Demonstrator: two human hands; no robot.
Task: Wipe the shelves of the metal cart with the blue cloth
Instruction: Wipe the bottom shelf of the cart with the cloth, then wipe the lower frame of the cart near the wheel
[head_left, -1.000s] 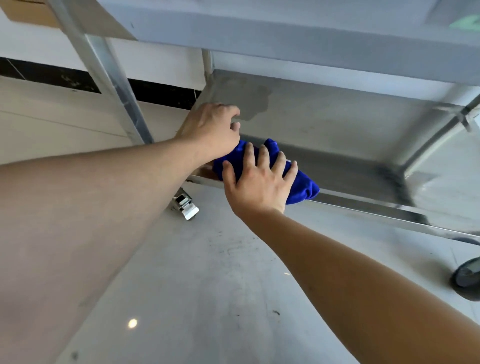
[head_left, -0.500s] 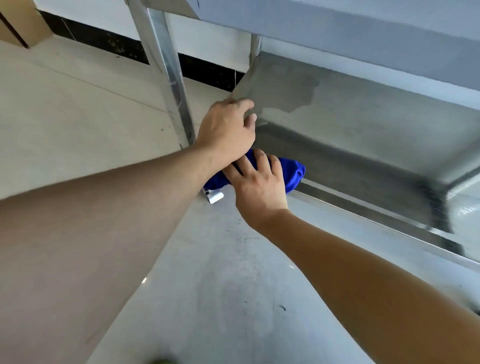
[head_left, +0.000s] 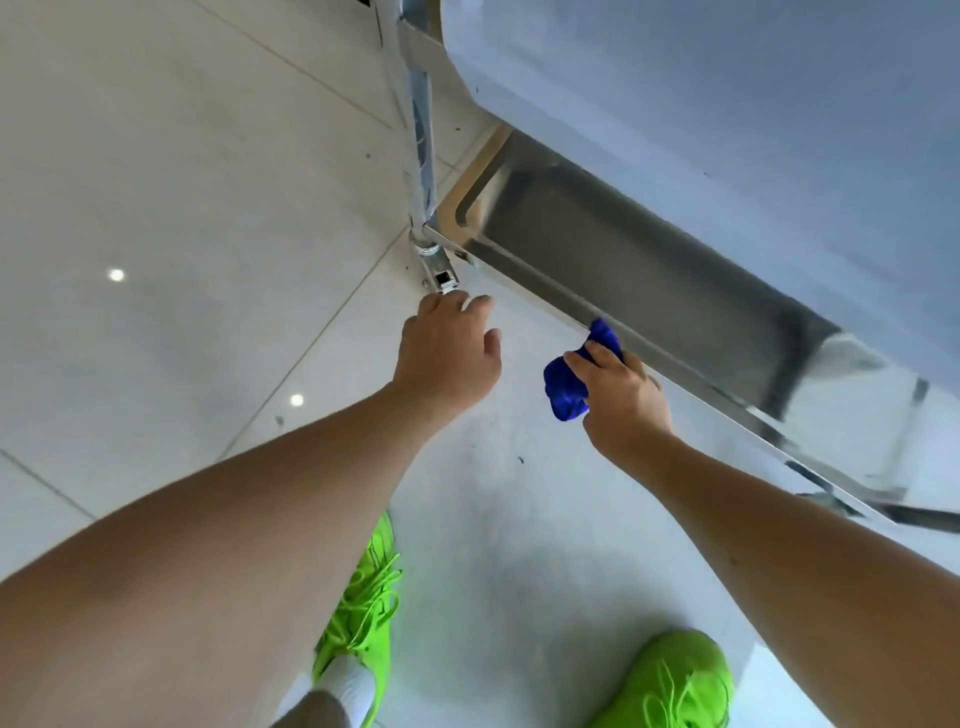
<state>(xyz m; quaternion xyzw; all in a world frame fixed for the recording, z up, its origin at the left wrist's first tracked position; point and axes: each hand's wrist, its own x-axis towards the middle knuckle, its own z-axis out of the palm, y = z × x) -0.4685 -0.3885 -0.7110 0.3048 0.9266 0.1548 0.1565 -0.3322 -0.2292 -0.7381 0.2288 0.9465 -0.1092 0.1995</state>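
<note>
So the right hand (head_left: 621, 397) has the blue cloth (head_left: 569, 387) bunched up in its fist, fingers wrapped tight round it, with one tip of the cloth poking up and touching the front edge of the metal cart's (head_left: 675, 156) bottom shelf (head_left: 649, 270). Most of the wad hangs just off that edge, on the floor side, near the shelf's left front corner but not right at it. The left hand (head_left: 447, 353) is holding nothing, fingers loosely curled and a bit spread, hovering over the tiled floor (head_left: 182, 208) just below the caster bracket (head_left: 441, 278) at the foot of the cart's front left leg (head_left: 421, 145). Can't tell if the fingertips actually touch the bracket, it's super close. The upper shelf overhangs most of the bottom one, so only a strip of it shows. Down at the bottom you can see two neon green sneakers (head_left: 670, 680) planted on the floor
</note>
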